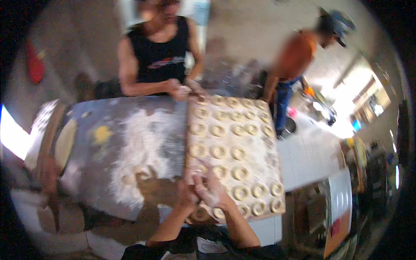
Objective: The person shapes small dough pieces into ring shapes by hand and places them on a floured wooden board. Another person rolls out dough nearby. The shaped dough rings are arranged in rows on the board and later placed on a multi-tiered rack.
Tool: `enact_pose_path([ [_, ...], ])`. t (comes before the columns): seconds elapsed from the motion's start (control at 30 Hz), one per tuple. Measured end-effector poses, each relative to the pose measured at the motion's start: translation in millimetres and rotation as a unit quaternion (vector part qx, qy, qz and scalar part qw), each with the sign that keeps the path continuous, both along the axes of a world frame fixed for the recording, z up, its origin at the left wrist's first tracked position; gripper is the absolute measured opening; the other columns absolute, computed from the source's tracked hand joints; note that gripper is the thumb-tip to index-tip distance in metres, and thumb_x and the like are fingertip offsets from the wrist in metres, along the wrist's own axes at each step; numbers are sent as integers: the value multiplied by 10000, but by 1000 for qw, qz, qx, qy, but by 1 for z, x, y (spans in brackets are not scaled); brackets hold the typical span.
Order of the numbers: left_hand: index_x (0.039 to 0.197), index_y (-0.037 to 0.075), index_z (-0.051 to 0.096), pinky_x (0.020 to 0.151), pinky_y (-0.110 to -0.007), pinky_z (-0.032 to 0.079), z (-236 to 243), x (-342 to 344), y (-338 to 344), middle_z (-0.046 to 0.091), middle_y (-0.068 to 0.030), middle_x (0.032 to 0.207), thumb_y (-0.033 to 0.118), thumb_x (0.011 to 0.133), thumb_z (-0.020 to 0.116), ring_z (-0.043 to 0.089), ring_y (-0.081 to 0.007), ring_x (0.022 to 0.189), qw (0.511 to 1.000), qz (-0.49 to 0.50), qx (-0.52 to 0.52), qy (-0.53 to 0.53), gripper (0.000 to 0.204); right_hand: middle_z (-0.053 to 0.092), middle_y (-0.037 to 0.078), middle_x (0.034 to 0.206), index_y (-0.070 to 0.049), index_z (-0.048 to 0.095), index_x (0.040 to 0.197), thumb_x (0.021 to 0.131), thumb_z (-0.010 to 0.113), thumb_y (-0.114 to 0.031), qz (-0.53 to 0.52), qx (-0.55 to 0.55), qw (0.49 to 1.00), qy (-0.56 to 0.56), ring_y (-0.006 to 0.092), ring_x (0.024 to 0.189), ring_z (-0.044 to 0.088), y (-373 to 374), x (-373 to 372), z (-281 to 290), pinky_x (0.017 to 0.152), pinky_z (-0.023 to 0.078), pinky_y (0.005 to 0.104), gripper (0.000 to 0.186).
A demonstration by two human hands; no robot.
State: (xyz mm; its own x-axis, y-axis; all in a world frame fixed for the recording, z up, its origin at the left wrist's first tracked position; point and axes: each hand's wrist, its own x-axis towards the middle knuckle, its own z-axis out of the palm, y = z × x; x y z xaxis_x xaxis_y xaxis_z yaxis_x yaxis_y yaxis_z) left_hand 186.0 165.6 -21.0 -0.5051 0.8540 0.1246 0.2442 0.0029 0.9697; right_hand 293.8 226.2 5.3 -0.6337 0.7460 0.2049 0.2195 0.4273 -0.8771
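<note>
Well, head view: the left hand [188, 193] and the right hand [211, 189] were close together over the near left part of a floured tray [258, 160].
Fingers: bent inward, with the right ones looking whitened (whether a bit of dough was pinched between them, I could not tell through the blur).
Dough rings [239, 173]: pale and round, they lay in rough rows on the tray, ahead of the hands, to their right and partly beneath them.
Dark tabletop [86, 173]: it spread to the left of the hands, alongside the tray, with a shadow [160, 193] just beside the left wrist.
Flour [143, 138]: it formed a broad white patch left of the hands, with a pale lump [130, 179] toward its near end.
Yellow patch [102, 135]: it sat farther left, past the flour.
Co-worker in black [160, 52]: this person stood across from the hands, their own whitened hands [177, 89] near the tray's far left corner.
Second person [297, 56]: orange-red top, blue trousers, ahead and to the right, beyond the tray.
</note>
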Motion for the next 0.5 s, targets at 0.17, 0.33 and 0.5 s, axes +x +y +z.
enact_pose_path([
  [0.17, 1124, 31, 513, 810, -414, 485, 15, 55, 45, 622, -199, 997, 252, 1054, 347, 623, -311, 865, 996, -84, -23, -5, 285, 551, 69, 848, -107, 368, 1301, 995, 480, -467, -75, -306, 924, 216, 185, 763, 602, 28, 63, -1, 713, 477, 296, 486],
  [0.33, 1128, 52, 526, 758, -474, 509, 23, 104, 91, 672, -236, 971, 244, 1046, 370, 651, -443, 938, 992, -100, -38, 69, 261, 631, 102, 823, -138, 405, 1193, 1030, 433, -393, -95, -450, 707, 538, 180, 741, 627, 50, 113, 1, 682, 512, 301, 304],
  [0.5, 1136, 84, 518, 679, -520, 507, 13, 146, 122, 662, -244, 871, 220, 1036, 426, 646, -478, 833, 985, -129, -4, 114, 193, 639, 114, 883, -128, 412, 1288, 1008, 489, -336, -165, -307, 906, 241, 164, 731, 601, 79, 156, -15, 635, 480, 289, 358],
])
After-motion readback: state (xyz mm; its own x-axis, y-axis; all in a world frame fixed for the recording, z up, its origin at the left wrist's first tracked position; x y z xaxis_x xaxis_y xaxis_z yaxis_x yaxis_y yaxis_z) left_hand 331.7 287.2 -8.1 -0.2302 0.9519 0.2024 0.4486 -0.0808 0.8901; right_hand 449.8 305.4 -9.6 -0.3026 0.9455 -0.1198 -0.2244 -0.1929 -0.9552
